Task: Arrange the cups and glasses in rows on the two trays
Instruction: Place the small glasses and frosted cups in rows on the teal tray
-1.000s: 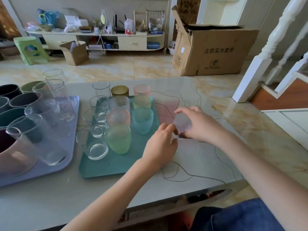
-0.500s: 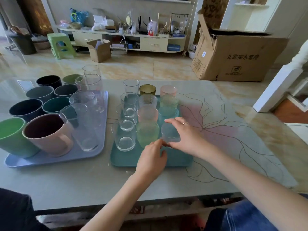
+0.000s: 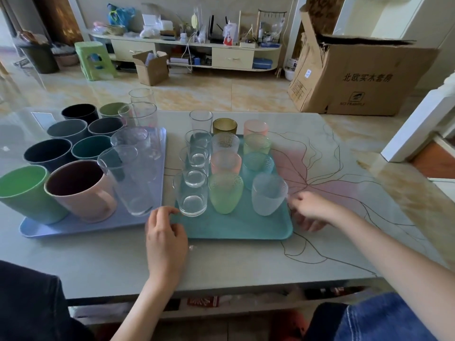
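The teal tray [image 3: 246, 228] holds three rows of glasses running away from me: clear ones on the left, coloured ones in the middle and on the right. A frosted clear glass [image 3: 268, 195] stands free at the front of the right row, beside a green glass [image 3: 225, 193] and a clear glass [image 3: 192, 193]. My right hand [image 3: 312, 210] is at the tray's right rim, fingers curled on it. My left hand [image 3: 165, 233] covers the tray's front left corner, fingers bent over the rim. The lilac tray [image 3: 73, 226] on the left carries mugs and tall clear glasses.
A clear glass [image 3: 200, 120], an amber glass [image 3: 224, 126] and a pink glass [image 3: 255, 128] stand on the table just behind the teal tray. A large cardboard box [image 3: 362, 75] sits on the floor beyond the table, and a white post [image 3: 418, 124] rises at the right.
My right hand set the frosted glass down at the front of the right row and let go. Both hands moved apart to the teal tray's left and right edges.
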### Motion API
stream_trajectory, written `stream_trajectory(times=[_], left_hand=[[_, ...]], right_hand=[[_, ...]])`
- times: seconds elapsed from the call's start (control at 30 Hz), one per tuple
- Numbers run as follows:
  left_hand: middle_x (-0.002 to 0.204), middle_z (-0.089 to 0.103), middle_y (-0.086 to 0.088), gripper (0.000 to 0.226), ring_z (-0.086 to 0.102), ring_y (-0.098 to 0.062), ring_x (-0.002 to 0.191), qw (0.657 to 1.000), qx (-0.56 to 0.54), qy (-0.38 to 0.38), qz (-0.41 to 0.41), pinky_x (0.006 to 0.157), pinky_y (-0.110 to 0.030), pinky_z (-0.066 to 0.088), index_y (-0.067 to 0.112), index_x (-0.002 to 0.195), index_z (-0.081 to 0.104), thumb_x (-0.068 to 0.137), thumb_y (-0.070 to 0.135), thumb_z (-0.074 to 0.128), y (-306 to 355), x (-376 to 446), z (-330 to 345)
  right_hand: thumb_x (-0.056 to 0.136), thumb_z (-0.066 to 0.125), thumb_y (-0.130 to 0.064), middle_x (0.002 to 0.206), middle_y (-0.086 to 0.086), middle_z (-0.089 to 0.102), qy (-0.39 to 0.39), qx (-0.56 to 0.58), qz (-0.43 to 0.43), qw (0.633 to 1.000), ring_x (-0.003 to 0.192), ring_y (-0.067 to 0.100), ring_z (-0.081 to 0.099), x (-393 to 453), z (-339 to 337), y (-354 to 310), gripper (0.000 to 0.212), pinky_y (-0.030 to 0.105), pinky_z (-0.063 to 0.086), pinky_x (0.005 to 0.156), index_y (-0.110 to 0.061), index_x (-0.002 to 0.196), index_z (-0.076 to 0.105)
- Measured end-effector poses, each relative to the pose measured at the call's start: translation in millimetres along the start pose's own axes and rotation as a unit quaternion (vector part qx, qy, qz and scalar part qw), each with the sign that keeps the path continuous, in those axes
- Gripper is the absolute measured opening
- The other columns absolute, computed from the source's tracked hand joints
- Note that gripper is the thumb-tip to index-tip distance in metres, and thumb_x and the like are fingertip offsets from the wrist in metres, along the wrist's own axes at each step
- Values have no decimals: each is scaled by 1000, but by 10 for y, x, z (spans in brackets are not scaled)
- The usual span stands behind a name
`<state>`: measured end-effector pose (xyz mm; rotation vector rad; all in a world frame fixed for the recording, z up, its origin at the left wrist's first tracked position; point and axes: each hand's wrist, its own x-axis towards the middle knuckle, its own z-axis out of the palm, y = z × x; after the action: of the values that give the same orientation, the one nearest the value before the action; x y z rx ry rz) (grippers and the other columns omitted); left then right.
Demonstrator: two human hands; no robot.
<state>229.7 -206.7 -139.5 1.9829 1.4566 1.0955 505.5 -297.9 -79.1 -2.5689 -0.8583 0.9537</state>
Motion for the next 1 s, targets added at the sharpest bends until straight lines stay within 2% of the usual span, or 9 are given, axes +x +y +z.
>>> stream_trajectory(times=[0.1, 0.2, 0.43, 0.57, 0.7, 0.8, 0.87, 0.93, 1.0], left_hand=[[130, 54, -19, 45, 50, -34, 118, 997, 6, -57, -58, 94, -33, 38, 1, 128, 50, 84, -6, 47, -14, 15, 18], [135, 54, -15, 54, 50, -30, 125, 996, 27, -72, -55, 102, -34, 38, 4, 133, 49, 82, -10, 43, 4, 57, 32], [118, 64, -15, 61, 58, -35, 105, 996, -12, -39, -73, 80, -33, 43, 8, 124, 54, 71, -17, 38, 186, 160, 147], [127, 60, -5, 62, 55, -28, 115, 995, -9, -73, -66, 79, -21, 35, 11, 125, 51, 71, -15, 38, 235, 293, 312], [123, 64, -8, 64, 58, -28, 113, 990, -61, -114, -55, 87, -27, 43, 14, 128, 49, 71, -14, 38, 336, 368, 478], [106, 70, -4, 53, 64, -22, 100, 982, -100, -145, -61, 85, -24, 45, 14, 124, 54, 77, -10, 43, 292, 472, 543], [101, 70, -9, 41, 65, -21, 90, 959, -204, -162, -112, 85, -28, 52, 9, 117, 58, 83, -8, 44, 197, 624, 560], [103, 66, -17, 32, 65, -26, 92, 915, -321, -171, -171, 83, -32, 54, 7, 111, 59, 86, -5, 44, 159, 793, 577], [107, 63, -14, 28, 60, -27, 106, 901, -355, -179, -175, 93, -33, 46, 5, 114, 58, 88, 4, 49, 198, 986, 654]], right_hand=[[99, 38, -33, 60, 6, 50, 19, -48, -45, 998, 42, 18, 48, 1, 167, -21, 30, 18, 39, 31, -12, 78, 44], [97, 41, -18, 54, 6, 47, 23, -70, -67, 995, 40, 17, 44, 21, 179, -49, 32, 14, 32, 26, -11, 66, 41], [94, 45, -15, 56, 10, 50, 11, -50, -41, 998, 34, 16, 38, 72, 68, 98, 24, 13, 26, 31, -10, 70, 47], [94, 44, -14, 53, 7, 49, 16, -36, -7, 999, 37, 16, 38, 51, -3, 273, 20, 10, 25, 34, -9, 74, 47], [95, 42, -17, 53, 6, 49, 15, -15, 23, 1000, 36, 15, 36, 51, -114, 451, 22, 11, 25, 34, -11, 75, 49], [96, 41, -22, 54, 6, 52, -1, -21, 40, 999, 33, 15, 38, 75, -220, 516, 26, 11, 28, 33, -11, 75, 52], [98, 37, -28, 56, 8, 55, -15, -21, 49, 998, 34, 17, 41, 129, -333, 515, 34, 12, 32, 34, -11, 72, 53], [98, 32, -42, 61, 11, 58, 23, 6, 61, 998, 39, 19, 46, 222, -489, 495, 49, 16, 36, 39, -8, 73, 56], [95, 26, -56, 67, 11, 59, 114, 89, 53, 988, 48, 22, 52, 383, -634, 494, 62, 21, 40, 45, -6, 76, 56]])
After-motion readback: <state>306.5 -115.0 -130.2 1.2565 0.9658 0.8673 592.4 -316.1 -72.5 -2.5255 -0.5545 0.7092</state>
